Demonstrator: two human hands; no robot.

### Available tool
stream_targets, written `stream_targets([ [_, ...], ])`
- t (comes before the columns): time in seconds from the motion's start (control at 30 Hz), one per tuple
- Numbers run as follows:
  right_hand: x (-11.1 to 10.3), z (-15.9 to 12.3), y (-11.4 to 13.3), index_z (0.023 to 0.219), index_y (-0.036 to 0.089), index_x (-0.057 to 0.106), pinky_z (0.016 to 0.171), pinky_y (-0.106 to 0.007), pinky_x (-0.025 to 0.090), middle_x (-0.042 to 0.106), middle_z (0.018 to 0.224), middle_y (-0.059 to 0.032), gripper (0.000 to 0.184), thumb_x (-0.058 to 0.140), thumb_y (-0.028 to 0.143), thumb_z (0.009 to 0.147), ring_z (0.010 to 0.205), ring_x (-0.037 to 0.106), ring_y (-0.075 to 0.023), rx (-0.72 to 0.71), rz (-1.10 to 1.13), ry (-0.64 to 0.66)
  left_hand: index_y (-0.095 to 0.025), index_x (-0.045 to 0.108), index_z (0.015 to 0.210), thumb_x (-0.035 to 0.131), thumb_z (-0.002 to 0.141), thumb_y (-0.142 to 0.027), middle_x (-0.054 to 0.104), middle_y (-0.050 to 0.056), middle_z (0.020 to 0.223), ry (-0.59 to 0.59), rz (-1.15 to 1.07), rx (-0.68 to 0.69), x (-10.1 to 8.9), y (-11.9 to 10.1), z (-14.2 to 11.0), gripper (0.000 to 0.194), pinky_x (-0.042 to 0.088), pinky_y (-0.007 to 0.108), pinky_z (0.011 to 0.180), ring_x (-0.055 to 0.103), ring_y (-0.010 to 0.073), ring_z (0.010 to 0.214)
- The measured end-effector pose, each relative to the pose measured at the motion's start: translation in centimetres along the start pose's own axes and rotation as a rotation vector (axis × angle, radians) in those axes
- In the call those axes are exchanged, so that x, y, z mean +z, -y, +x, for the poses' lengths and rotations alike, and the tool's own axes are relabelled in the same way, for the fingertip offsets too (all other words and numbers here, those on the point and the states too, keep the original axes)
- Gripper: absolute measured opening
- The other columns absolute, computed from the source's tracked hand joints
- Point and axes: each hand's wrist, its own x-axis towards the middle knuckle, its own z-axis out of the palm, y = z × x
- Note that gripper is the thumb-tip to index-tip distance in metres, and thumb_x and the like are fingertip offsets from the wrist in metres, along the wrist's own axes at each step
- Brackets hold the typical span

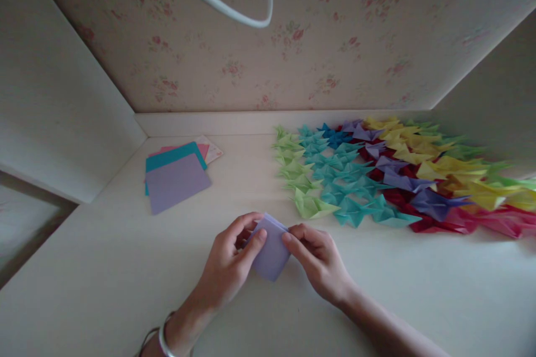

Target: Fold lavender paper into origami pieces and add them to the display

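Observation:
A small folded piece of lavender paper is held between my two hands, tilted above the white desk. My left hand grips its left edge, thumb on the front face and fingers behind. On the right edge, near the upper corner, my right hand pinches it between thumb and curled fingers. The paper's top edge shows more than one layer. What the fingertips do behind the paper is hidden.
Flat sheets lie at the back left: a lavender sheet on top of a teal sheet, with pink beneath. Rows of folded paper cranes in several colours fill the back right. A white cable hangs overhead.

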Motion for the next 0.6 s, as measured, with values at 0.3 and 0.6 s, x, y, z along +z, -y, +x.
stream_targets([
  [0.3, 0.3, -0.4, -0.4, 0.072, 0.018, 0.056, 0.051, -0.024, 0.033, 0.050, 0.061, 0.0024, 0.031, 0.062, 0.042, 0.091, 0.055, 0.044, -0.0114, 0.026, 0.039, 0.018, -0.019, 0.073, 0.114, 0.062, 0.091, -0.044, 0.076, 0.007, 0.097, -0.015, 0.072, 0.017, -0.2, 0.1, 0.2, 0.036, 0.051, 0.022, 0.062, 0.066, 0.0166, 0.076],
  [0.6, 1.0, -0.4, -1.1, 0.108, 0.021, 0.055, 0.054, -0.023, 0.034, 0.059, 0.069, 0.0023, 0.026, 0.064, 0.039, 0.092, 0.060, 0.047, -0.0118, 0.084, 0.251, 0.008, -0.024, 0.075, 0.114, 0.067, 0.088, -0.035, 0.079, 0.003, 0.104, -0.061, 0.075, 0.073, -0.5, 0.2, 0.3, 0.029, 0.055, 0.020, 0.073, 0.071, 0.0164, 0.087],
])
